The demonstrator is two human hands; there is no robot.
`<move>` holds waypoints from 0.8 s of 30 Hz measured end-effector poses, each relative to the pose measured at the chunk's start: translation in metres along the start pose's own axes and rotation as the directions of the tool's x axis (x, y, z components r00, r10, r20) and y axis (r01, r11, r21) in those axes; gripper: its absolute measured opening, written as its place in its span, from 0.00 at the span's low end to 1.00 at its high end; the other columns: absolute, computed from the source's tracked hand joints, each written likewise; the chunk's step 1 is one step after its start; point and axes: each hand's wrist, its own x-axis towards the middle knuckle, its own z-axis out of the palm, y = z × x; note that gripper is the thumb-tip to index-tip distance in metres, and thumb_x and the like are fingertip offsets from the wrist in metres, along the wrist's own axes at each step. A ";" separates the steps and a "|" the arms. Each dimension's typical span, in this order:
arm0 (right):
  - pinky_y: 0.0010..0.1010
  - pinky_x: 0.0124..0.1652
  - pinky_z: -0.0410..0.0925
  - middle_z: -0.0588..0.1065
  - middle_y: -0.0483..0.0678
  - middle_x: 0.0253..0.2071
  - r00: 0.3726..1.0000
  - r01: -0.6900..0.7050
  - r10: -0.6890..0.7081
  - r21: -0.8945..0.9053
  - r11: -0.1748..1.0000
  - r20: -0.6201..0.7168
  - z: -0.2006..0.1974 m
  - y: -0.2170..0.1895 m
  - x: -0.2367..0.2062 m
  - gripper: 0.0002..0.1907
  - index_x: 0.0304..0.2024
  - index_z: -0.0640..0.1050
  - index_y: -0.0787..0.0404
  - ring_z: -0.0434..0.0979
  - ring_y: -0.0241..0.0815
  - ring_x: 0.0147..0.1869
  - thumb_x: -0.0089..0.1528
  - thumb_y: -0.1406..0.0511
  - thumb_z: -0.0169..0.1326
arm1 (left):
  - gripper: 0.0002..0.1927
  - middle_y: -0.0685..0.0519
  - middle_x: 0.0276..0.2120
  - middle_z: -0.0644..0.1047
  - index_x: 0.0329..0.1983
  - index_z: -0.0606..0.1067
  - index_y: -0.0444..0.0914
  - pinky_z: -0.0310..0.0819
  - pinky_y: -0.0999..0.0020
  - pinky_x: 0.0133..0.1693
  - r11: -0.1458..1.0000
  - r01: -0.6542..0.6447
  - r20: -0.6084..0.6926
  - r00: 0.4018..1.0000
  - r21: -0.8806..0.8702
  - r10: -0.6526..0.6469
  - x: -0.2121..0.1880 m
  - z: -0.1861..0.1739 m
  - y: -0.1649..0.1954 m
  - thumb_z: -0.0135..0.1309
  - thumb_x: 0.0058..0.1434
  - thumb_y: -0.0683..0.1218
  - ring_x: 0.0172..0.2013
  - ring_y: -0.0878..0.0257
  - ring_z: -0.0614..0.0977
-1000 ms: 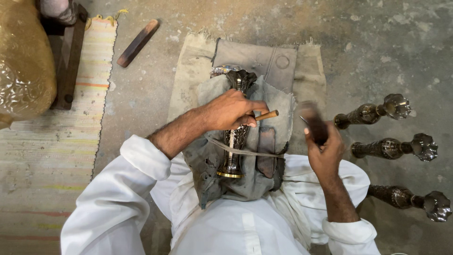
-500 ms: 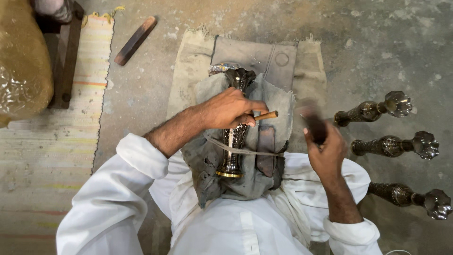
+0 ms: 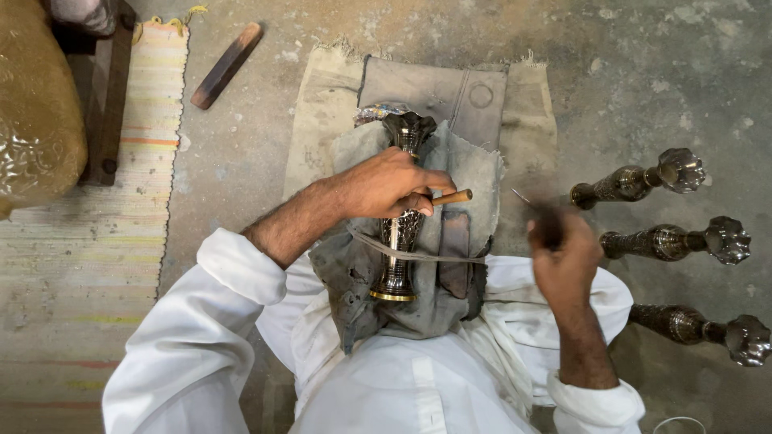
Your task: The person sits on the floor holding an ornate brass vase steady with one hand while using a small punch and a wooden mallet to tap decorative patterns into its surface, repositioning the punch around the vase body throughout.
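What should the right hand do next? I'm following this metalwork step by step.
Probably bring the raised right hand with its blurred dark striker down onto the wooden-handled punch. The left hand holds the punch against the dark metal vase lying on grey cloth.

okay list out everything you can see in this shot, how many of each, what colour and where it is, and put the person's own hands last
Engraved vase: one, dark metal with a brass foot, lying on the lap cloth, centre.
Small tool: one, tan, in the left hand over the vase.
Finished vases: three, dark metal, lying on the floor at right.
Lap cloth: one, grey, frayed, under the vase.
Sackcloth mat: one, beige, on the concrete floor under the lap cloth.
Wooden stick: one, brown, on the floor, upper left.
Striped rug: one, pale, multicoloured, left.
Large brass vessel: one, golden, far left edge.
Left hand: resting on the vase, gripping the small tool.
Right hand: raised, closed on a dark blurred handle.
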 end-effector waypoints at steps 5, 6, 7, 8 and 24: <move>0.37 0.35 0.67 0.75 0.50 0.29 0.960 -0.179 0.204 -0.138 0.974 0.192 -0.003 0.001 -0.012 0.18 0.49 0.78 0.64 0.74 0.43 0.31 0.57 0.67 0.65 | 0.19 0.52 0.31 0.84 0.56 0.76 0.43 0.74 0.63 0.29 0.965 0.102 -0.272 0.947 -0.242 -0.169 -0.027 0.000 -0.001 0.63 0.61 0.47 0.27 0.63 0.85; 0.35 0.34 0.67 0.74 0.47 0.26 0.927 -0.289 0.291 -0.043 0.956 0.238 -0.002 0.002 -0.016 0.17 0.47 0.77 0.65 0.72 0.41 0.29 0.59 0.65 0.66 | 0.21 0.53 0.30 0.84 0.57 0.75 0.42 0.75 0.66 0.28 0.937 0.141 -0.336 0.908 -0.319 -0.251 -0.036 0.006 0.001 0.64 0.61 0.47 0.27 0.65 0.86; 0.32 0.33 0.66 0.74 0.45 0.27 0.910 -0.332 0.283 0.120 0.936 0.303 0.004 0.003 -0.022 0.15 0.45 0.78 0.64 0.72 0.37 0.30 0.59 0.66 0.66 | 0.21 0.53 0.30 0.83 0.57 0.76 0.41 0.76 0.67 0.31 0.927 0.076 -0.436 0.866 -0.367 -0.243 -0.044 0.017 0.006 0.65 0.61 0.47 0.28 0.65 0.84; 0.29 0.33 0.66 0.74 0.42 0.27 0.893 -0.376 0.265 0.279 0.884 0.362 0.013 0.003 -0.029 0.13 0.44 0.78 0.64 0.71 0.34 0.30 0.59 0.67 0.65 | 0.21 0.53 0.29 0.82 0.57 0.76 0.40 0.77 0.68 0.33 0.915 0.003 -0.530 0.814 -0.403 -0.237 -0.052 0.031 0.014 0.66 0.61 0.47 0.29 0.65 0.83; 0.35 0.26 0.75 0.71 0.39 0.23 0.654 -0.756 0.450 0.514 0.404 0.608 0.059 -0.004 -0.035 0.10 0.41 0.75 0.62 0.72 0.31 0.25 0.59 0.67 0.60 | 0.23 0.45 0.23 0.81 0.54 0.73 0.38 0.77 0.54 0.31 0.985 0.151 0.064 0.986 0.079 -0.156 -0.037 0.122 0.084 0.62 0.56 0.48 0.27 0.47 0.85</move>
